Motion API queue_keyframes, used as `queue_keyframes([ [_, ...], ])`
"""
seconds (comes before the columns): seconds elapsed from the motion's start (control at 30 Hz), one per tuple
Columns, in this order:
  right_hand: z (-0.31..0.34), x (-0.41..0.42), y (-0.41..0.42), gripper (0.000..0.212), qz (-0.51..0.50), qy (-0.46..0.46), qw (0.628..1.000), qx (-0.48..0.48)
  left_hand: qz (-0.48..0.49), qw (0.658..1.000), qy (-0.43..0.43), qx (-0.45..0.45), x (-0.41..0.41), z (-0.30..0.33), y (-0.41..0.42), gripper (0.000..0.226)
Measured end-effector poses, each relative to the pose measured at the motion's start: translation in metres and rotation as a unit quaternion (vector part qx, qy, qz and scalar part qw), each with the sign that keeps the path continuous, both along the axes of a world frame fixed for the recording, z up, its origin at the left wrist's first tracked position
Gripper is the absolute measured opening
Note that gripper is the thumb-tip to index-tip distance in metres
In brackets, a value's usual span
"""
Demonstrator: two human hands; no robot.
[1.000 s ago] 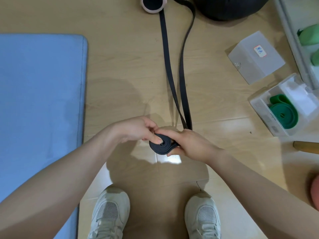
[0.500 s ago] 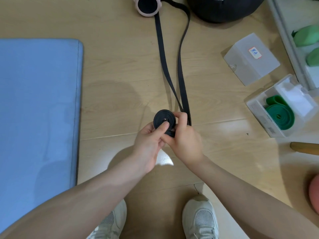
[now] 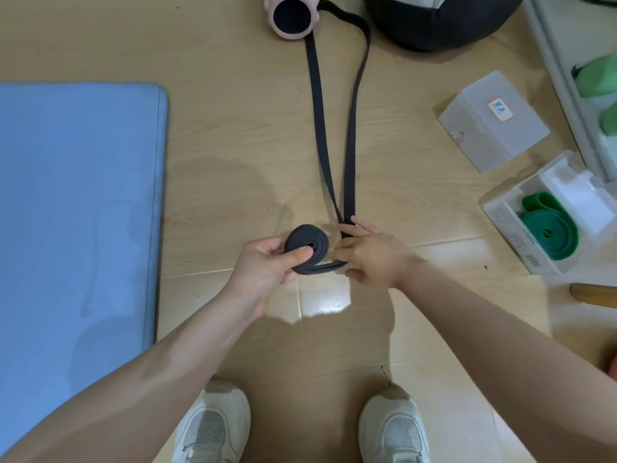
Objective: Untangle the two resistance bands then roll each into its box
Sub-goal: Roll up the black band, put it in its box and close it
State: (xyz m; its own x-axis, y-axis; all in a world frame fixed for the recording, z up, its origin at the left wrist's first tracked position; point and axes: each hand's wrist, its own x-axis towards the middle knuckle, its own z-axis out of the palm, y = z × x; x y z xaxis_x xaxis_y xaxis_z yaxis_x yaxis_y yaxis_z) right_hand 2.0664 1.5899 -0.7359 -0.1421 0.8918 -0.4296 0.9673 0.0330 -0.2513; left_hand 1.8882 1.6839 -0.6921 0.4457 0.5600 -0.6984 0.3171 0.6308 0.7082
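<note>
At centre frame, our left hand pinches the half-rolled black band while our right hand grips its trailing loop; the green band lies coiled in its open box at right, the second box above closed.

You had bright, even indoor light from above. It threw soft shadows of your arms onto the wooden floor ahead of your hands, and a white glare patch shone on the boards below them. Focus was sharp centrally; the wide lens bent the frame's edges.
</note>
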Motion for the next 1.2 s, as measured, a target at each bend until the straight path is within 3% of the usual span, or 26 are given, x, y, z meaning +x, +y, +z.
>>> queue_keyframes([
  [0.1, 0.005, 0.007, -0.003, 0.020, 0.032, -0.082, 0.995, 0.047, 0.001, 1.000, 0.027, 0.012, 0.002, -0.006, 0.012, 0.016],
  [0.17, 0.011, 0.008, -0.024, 0.016, -0.011, -0.155, 0.985, 0.073, -0.016, 0.999, 0.028, 0.003, 0.009, -0.009, 0.015, 0.018],
  [0.23, 0.008, 0.002, -0.059, 0.036, -0.088, -0.211, 0.973, 0.027, -0.066, 0.997, 0.023, -0.015, 0.023, -0.010, 0.006, 0.015],
  [0.3, 0.012, -0.016, -0.090, 0.038, -0.156, -0.217, 0.962, -0.046, -0.138, 0.990, 0.018, -0.029, 0.036, -0.011, -0.009, 0.011],
  [0.37, 0.014, -0.032, -0.113, 0.027, -0.197, -0.178, 0.954, -0.137, -0.188, 0.981, 0.021, -0.039, 0.042, -0.016, -0.024, 0.011],
  [0.53, 0.006, -0.043, -0.094, 0.023, -0.254, -0.094, 0.957, -0.104, -0.174, 0.981, 0.061, -0.060, 0.035, -0.026, -0.028, 0.022],
  [0.67, 0.001, -0.054, -0.070, 0.059, -0.317, 0.085, 0.944, -0.032, -0.124, 0.989, 0.053, -0.066, 0.024, -0.022, -0.016, 0.013],
  [0.73, 0.002, -0.064, -0.056, 0.058, -0.345, 0.167, 0.923, 0.027, -0.089, 0.993, 0.039, -0.074, 0.019, -0.019, -0.011, 0.011],
  [0.8, 0.003, -0.075, -0.044, 0.042, -0.357, 0.167, 0.918, 0.046, -0.059, 0.995, 0.034, -0.073, 0.015, -0.015, -0.005, 0.010],
  [0.97, 0.004, -0.082, -0.028, 0.019, -0.267, 0.068, 0.961, 0.003, -0.034, 0.997, 0.042, -0.050, 0.006, -0.013, 0.004, 0.007],
  [1.1, 0.010, -0.064, -0.034, 0.028, -0.219, 0.071, 0.973, 0.014, -0.052, 0.994, 0.068, -0.072, 0.000, -0.020, 0.001, 0.011],
  [1.2, 0.012, -0.048, -0.042, 0.057, -0.249, 0.132, 0.959, -0.005, -0.099, 0.988, 0.067, -0.100, -0.001, -0.021, -0.002, 0.021],
])
